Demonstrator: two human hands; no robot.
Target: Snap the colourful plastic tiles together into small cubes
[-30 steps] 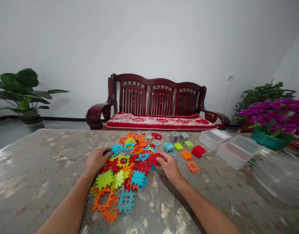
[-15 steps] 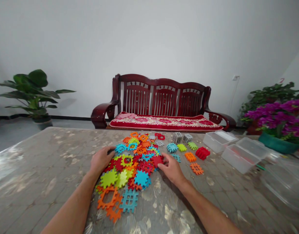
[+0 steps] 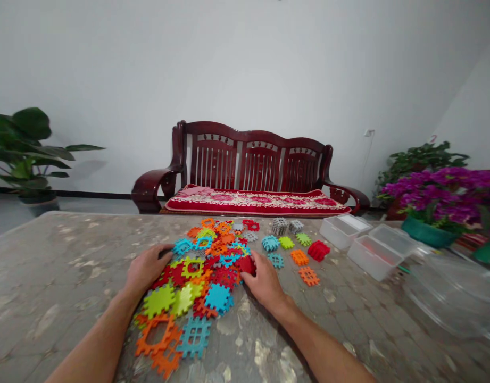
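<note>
A heap of notched plastic interlocking tiles in red, orange, lime green and blue lies on the table, with a blue square tile (image 3: pixel 218 297) and a lime green tile (image 3: pixel 159 301) on top near the front. My left hand (image 3: pixel 148 268) rests along the heap's left edge beside red tiles, thumb and fingers apart, holding nothing visible. On the right side of the heap, my right hand (image 3: pixel 265 281) pinches a red tile (image 3: pixel 246 265) between thumb and fingers. An orange frame tile (image 3: pixel 154 335) and a blue window tile (image 3: pixel 194 336) lie at the near end.
Sorted small groups stand right of the heap: grey tiles (image 3: pixel 279 226), a blue stack (image 3: pixel 271 243), red tiles (image 3: pixel 318 250) and orange tiles (image 3: pixel 309 276). Clear plastic boxes (image 3: pixel 372 260) and a purple flower pot (image 3: pixel 430 231) are farther right. A wooden sofa (image 3: pixel 256 165) stands behind the table.
The view has turned slightly right, so everything sits farther left in the picture. The red tile at my right hand looks more tilted and more covered by the fingers. My left hand stays at the heap's edge.
</note>
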